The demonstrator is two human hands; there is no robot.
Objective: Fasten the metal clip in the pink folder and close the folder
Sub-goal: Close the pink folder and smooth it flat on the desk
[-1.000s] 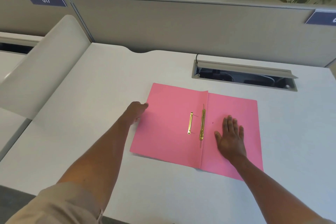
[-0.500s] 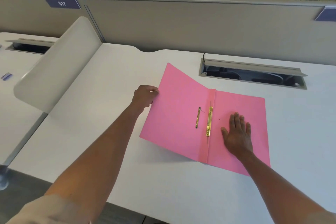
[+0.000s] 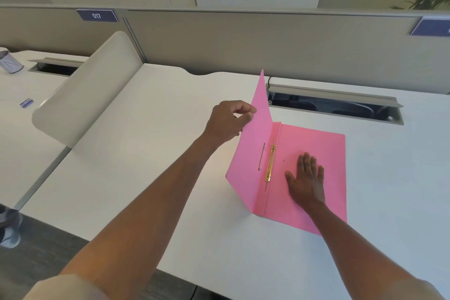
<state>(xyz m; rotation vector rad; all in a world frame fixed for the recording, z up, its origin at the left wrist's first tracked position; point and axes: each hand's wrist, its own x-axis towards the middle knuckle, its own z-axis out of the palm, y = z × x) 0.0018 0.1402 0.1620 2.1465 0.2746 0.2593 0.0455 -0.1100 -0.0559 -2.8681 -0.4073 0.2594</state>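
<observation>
The pink folder (image 3: 314, 151) lies on the white desk (image 3: 151, 153), its right half flat. Its left cover (image 3: 253, 153) stands nearly upright. My left hand (image 3: 229, 120) pinches the outer edge of that raised cover. My right hand (image 3: 306, 178) rests flat with fingers spread on the right half, just right of the spine. A gold metal clip (image 3: 270, 163) runs along the spine, and a thin metal bar (image 3: 261, 156) sits on the inside of the raised cover.
An open cable tray (image 3: 333, 105) is set into the desk behind the folder. A grey partition wall (image 3: 267, 44) runs along the back. A curved white divider (image 3: 87, 87) stands at the left, with a neighbouring desk and a cup (image 3: 9, 62) beyond it.
My left hand has lifted the left cover from flat on the desk to nearly upright, swinging it rightward. My right hand has stayed flat on the right half.
</observation>
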